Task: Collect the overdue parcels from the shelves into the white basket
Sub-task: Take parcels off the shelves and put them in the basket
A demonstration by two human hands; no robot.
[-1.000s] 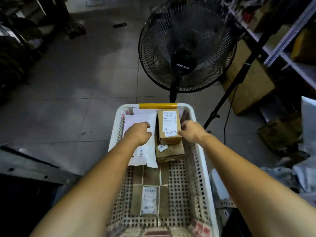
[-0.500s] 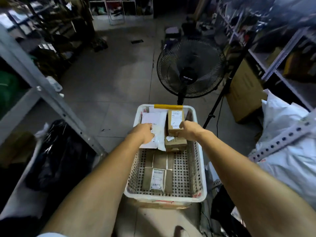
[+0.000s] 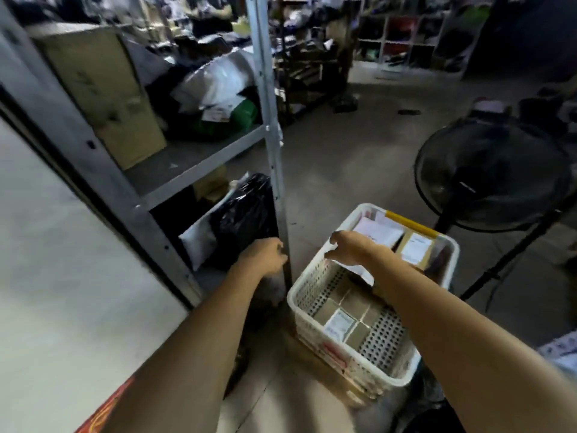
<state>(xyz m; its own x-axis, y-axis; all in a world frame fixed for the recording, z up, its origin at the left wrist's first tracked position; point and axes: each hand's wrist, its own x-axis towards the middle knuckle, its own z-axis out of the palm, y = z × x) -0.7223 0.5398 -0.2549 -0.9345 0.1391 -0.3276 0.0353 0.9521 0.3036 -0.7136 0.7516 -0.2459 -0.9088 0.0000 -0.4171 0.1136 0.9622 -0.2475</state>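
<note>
My left hand [image 3: 265,256] reaches toward the black bag [image 3: 242,218] on the bottom shelf [image 3: 199,160], fingers curled beside the upright post [image 3: 274,157] and holding nothing. My right hand [image 3: 349,248] hovers open and empty over the basket's [image 3: 315,276] near-left rim. Inside the basket, a white mailer [image 3: 379,231] and a labelled box [image 3: 415,250] lie at the far end, a flat parcel [image 3: 342,321] at the near end; a fan [image 3: 493,179] stands just beyond.

White perforated basket [image 3: 315,292] with yellow far rim strip [image 3: 409,224]; brown boxes [image 3: 352,310] with white labels inside. Grey shelf [image 3: 199,164], black bag [image 3: 243,220], black fan [image 3: 493,179], green parcel [image 3: 240,115].
</note>
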